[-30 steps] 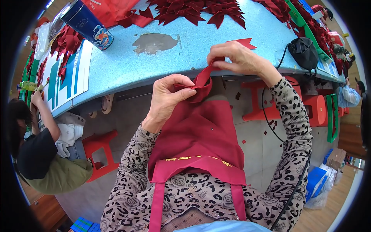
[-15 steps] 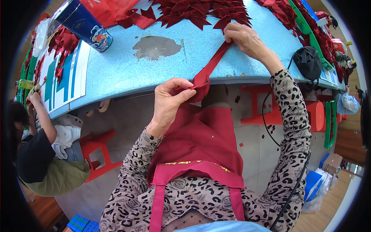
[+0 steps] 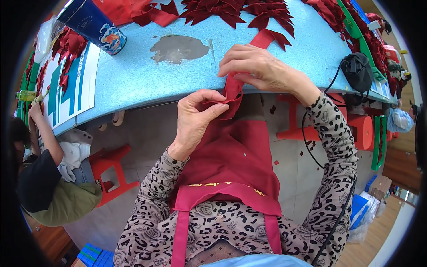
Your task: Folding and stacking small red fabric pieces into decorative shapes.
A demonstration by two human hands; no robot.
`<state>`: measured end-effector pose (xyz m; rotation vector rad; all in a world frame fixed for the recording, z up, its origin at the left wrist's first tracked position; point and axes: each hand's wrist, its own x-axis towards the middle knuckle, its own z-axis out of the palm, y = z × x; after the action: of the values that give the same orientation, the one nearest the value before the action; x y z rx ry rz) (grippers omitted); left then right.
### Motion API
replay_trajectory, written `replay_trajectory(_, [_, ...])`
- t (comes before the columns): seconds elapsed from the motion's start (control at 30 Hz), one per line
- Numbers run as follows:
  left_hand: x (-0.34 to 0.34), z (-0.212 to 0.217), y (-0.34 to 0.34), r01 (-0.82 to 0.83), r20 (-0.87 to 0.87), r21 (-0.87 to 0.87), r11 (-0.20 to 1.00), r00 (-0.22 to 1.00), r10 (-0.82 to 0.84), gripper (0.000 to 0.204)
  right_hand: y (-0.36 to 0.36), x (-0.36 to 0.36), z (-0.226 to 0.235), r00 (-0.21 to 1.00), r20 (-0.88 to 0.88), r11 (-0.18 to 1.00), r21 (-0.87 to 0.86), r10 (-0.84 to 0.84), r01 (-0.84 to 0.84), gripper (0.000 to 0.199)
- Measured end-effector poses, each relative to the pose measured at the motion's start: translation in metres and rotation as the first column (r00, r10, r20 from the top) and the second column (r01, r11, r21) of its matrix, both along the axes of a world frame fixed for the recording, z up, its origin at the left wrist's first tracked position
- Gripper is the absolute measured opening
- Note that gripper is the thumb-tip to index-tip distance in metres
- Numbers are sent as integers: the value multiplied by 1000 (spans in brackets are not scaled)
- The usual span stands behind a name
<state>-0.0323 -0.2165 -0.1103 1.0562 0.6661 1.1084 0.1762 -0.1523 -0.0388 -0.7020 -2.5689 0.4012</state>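
Observation:
My left hand (image 3: 200,115) pinches a folded loop of red ribbon (image 3: 232,91) between thumb and fingertips, just off the table's near edge. Over the ribbon's upper part curves my right hand (image 3: 262,69), its thumb and fingers around the strip. Past the knuckles the ribbon's loose tail emerges and lies bent on the tabletop. How firmly the right fingers press is partly hidden. Dark red ribbon bows (image 3: 213,11) lie piled at the far side, close beyond the tail.
A blue tumbler (image 3: 93,26) stands at the left of the worn blue table (image 3: 133,73). To the right lie a black pouch (image 3: 356,71) with a cable and a green tray (image 3: 351,24). A person (image 3: 49,178) sits at left beside a red stool (image 3: 111,173).
My right hand has come down along the ribbon toward my left hand, leaving the ribbon's end loose on the table. My left hand keeps its pinch in nearly the same place.

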Motion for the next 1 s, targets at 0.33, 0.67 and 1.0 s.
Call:
replay_trajectory(0.33, [-4, -1, 1, -19, -6, -13, 1000, 1000, 19, 12, 7, -5, -5, 990, 132, 993, 95, 53, -66, 19])
replay_trajectory(0.67, [-2, -11, 4, -54, -57, 24, 998, 997, 55, 11, 7, 0, -17, 986, 140, 975, 190, 86, -112, 14])
replay_trajectory(1.0, [-4, -15, -1, -39, -75, 65, 997, 996, 44, 10, 4, -8, -19, 978, 207, 997, -67, -25, 40, 20])
